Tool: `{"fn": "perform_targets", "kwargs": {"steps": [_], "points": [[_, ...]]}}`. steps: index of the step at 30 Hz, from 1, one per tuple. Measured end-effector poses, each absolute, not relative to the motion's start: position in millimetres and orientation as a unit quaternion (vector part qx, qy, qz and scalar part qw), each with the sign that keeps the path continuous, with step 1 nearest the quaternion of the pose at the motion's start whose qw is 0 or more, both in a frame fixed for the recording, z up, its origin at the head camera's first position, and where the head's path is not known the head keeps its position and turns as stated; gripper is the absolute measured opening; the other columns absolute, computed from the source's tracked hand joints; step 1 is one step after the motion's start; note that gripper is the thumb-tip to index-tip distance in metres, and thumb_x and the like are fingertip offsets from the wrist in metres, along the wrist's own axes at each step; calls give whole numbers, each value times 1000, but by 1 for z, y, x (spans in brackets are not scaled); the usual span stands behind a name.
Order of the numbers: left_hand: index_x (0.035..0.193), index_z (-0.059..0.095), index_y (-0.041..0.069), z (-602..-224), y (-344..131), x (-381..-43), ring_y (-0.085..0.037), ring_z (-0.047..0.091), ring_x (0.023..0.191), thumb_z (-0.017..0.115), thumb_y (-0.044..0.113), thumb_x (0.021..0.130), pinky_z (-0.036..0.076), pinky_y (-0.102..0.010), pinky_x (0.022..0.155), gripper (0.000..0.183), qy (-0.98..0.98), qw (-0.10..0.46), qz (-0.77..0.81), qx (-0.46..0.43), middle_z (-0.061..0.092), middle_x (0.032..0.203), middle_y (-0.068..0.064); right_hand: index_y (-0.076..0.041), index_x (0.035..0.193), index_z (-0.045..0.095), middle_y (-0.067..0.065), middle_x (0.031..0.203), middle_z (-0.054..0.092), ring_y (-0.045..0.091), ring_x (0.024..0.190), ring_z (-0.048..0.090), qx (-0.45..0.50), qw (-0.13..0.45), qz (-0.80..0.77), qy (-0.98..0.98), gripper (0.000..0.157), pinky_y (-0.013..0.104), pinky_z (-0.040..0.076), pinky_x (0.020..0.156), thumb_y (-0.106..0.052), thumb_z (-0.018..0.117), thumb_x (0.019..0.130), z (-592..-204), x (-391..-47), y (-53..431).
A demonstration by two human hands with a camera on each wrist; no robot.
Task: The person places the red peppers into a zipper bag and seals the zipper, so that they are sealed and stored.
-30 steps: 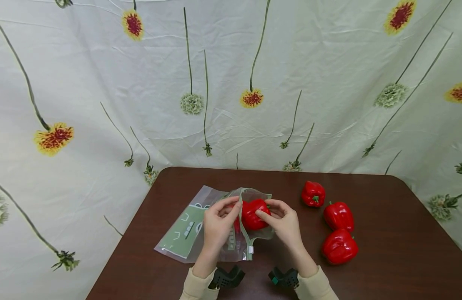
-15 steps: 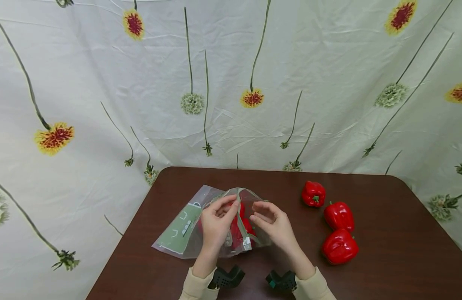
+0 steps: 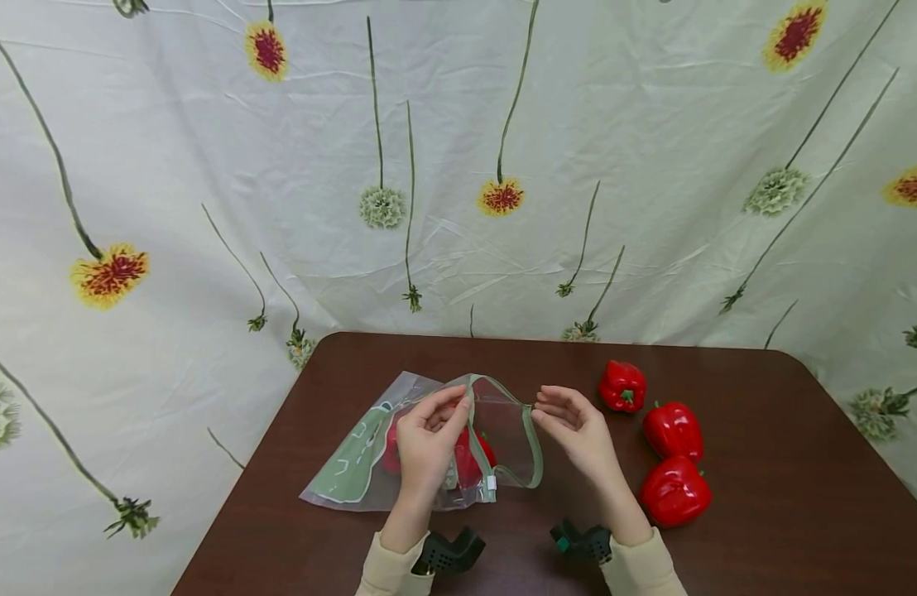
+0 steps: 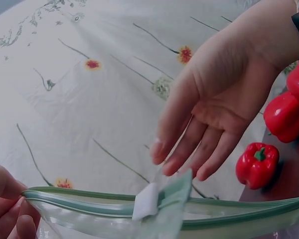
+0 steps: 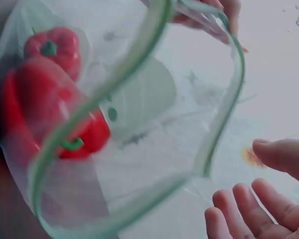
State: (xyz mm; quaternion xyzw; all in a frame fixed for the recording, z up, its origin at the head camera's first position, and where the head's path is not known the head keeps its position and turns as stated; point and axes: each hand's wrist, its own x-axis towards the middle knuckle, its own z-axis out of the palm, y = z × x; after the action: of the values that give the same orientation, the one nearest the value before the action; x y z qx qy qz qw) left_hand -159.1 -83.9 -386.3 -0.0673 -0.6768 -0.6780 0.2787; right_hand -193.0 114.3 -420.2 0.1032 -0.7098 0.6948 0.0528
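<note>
Head view: from across the table I see the person's left hand [image 3: 431, 434] pinching the rim of a clear plastic zip bag with a green printed panel [image 3: 357, 459], thumb and fingertips together on the edge. The bag rests on the dark brown table [image 3: 786, 447], its length running left to right, its green-trimmed mouth gaping toward the right hand [image 3: 578, 426]. That hand holds nothing; the right wrist view shows its thumb and fingers apart, just beside the rim. Two glossy red bell peppers [image 5: 50, 109] show through the film, inside the bag. Three more lie outside, to the right, so the right hand stands between mouth and loose peppers, which I judge the relation that counts. The far red pepper [image 3: 622, 386] is closest to its fingers, the middle red pepper [image 3: 673, 430] lies beyond, and the near red pepper [image 3: 674, 492] sits beside the right forearm, stem rightward.
</note>
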Motion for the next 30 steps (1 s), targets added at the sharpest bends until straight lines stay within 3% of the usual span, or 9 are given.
{"fn": "perform_targets", "kwargs": {"steps": [10,16,24,28,30], "points": [[98,72,0,-404,-87,-170,-11,62,65,73,8,82,50,-19,57,18,-670,278,-685,-71,70,83,-13,4,127,49,16,120,57,6,96,61,60,63,681,-727,44,20,49,83,-9,65,88,-414,-198,152],[98,71,-5,-395,-86,-164,-10,62,65,70,1,82,50,-18,58,17,-673,274,-684,-67,69,85,-18,1,130,47,15,125,54,1,97,59,43,66,648,-757,49,17,48,81,-17,65,89,-413,-198,178],[98,70,-7,-386,-85,-158,-12,62,65,69,0,82,50,-18,58,17,-670,269,-689,-64,69,85,-19,0,130,46,-11,111,58,-5,96,57,22,78,609,-789,52,13,45,80,-25,65,89,-419,-197,211],[98,68,-10,-378,-84,-154,-11,62,66,68,-4,82,50,-17,59,18,-670,261,-693,-59,68,86,-23,-1,129,47,-13,108,57,-8,94,55,-1,99,591,-801,52,11,45,78,-26,66,89,-420,-195,224],[98,68,-11,-377,-84,-154,-11,63,66,68,-4,82,50,-17,59,18,-671,260,-693,-57,68,86,-23,-1,129,47,-8,112,57,-9,93,54,-15,104,583,-805,52,10,45,77,-28,66,88,-421,-195,229]]}}
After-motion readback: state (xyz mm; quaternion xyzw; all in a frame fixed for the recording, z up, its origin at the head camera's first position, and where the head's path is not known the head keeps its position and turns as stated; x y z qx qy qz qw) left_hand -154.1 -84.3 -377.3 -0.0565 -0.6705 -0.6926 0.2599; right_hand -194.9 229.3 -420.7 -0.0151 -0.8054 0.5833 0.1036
